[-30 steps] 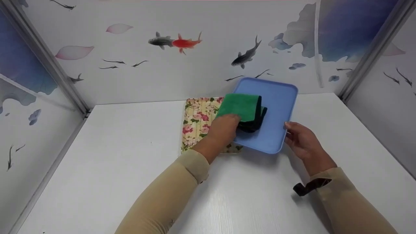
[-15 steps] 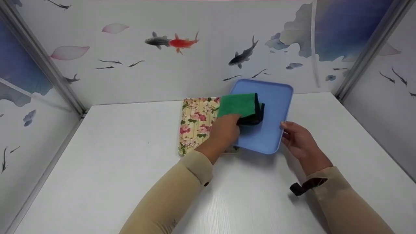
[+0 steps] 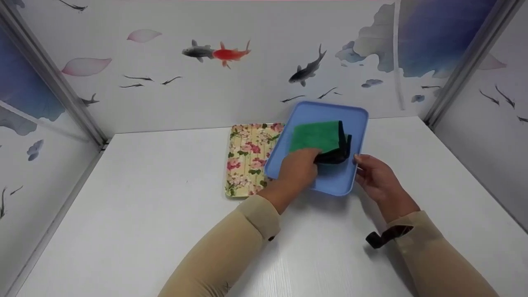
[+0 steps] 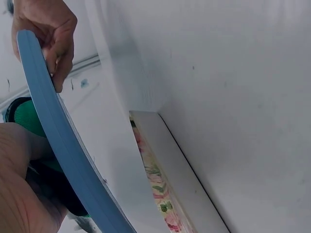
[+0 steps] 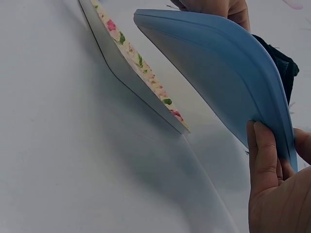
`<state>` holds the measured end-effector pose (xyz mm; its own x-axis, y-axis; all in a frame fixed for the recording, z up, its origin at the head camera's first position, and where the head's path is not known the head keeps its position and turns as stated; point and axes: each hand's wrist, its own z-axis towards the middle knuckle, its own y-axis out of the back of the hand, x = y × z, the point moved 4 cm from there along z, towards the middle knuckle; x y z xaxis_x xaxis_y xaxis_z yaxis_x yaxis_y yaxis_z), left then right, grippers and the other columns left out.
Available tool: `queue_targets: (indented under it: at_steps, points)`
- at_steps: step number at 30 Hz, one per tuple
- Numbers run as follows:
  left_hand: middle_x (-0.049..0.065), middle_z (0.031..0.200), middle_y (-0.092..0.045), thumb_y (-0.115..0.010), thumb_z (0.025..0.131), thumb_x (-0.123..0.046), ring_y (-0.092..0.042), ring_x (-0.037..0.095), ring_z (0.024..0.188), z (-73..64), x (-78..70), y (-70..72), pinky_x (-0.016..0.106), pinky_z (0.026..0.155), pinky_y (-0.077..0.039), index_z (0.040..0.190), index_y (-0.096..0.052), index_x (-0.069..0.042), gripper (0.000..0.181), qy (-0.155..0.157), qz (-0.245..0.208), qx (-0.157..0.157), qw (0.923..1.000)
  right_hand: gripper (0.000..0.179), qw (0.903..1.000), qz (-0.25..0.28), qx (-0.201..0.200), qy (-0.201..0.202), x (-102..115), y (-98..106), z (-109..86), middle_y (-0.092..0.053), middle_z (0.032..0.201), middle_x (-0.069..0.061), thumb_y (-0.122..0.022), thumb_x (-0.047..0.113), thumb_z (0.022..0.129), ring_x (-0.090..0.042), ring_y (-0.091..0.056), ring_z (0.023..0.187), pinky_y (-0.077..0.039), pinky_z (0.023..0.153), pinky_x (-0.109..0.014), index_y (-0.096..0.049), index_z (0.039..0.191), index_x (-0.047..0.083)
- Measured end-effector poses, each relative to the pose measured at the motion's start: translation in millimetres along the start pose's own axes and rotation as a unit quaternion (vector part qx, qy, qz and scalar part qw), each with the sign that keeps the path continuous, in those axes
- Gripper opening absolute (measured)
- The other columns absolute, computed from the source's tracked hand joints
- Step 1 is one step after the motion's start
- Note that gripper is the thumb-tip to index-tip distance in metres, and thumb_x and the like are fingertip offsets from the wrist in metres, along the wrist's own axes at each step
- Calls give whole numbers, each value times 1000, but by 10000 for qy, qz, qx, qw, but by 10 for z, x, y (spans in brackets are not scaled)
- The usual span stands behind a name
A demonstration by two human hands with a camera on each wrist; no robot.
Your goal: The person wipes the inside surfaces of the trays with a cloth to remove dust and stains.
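Observation:
My left hand grips a folded green cloth with black edging against the upper face of a blue rectangular tray. The cloth lies toward the tray's middle and right. At the tray's right edge, my right hand pinches the rim; in the right wrist view its fingers lie on the underside and the thumb is on the other side. Both wrist views show the tray tilted and raised off the table. In the left wrist view my left hand partly hides the cloth.
A flower-patterned tray lies on the white table, left of the blue tray and partly behind it. A wall with painted fish stands at the back, and side panels flank the table.
My left hand and the green cloth have moved right across the blue tray, uncovering its left edge. The right hand keeps its hold on the rim. The head view has shifted slightly.

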<state>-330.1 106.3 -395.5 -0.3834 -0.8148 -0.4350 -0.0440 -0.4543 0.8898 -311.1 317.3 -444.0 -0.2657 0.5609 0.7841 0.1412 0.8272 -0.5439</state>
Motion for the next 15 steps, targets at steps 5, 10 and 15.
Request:
queue_targets:
  at_steps: [5, 10, 15]
  points:
    - [-6, 140, -68, -59, 104, -13, -64, 15, 130, 2, -85, -32, 35, 110, -52, 145, -62, -25, 43, -73, 120, 37, 9999, 16, 10000, 86, 2, 4, -5, -15, 0, -76, 91, -2, -65, 10, 102, -13, -72, 84, -62, 76, -24, -75, 90, 9]
    - [-7, 140, -68, -58, 104, -11, -65, 15, 129, 0, -119, -65, 34, 108, -53, 145, -63, -27, 44, -299, 222, 11, 9993, 18, 9999, 106, -10, 68, -8, -23, -4, -76, 92, -2, -64, 8, 103, -13, -70, 84, -62, 75, -23, -75, 89, 9]
    - [-9, 139, -68, -56, 104, -9, -65, 12, 128, -8, -159, -89, 32, 108, -53, 142, -64, -27, 43, -590, 500, 28, 9970, 16, 9998, 9, -141, 106, -21, -8, 30, -76, 94, -1, -66, 8, 101, -13, -69, 87, -61, 77, -23, -77, 89, 10]
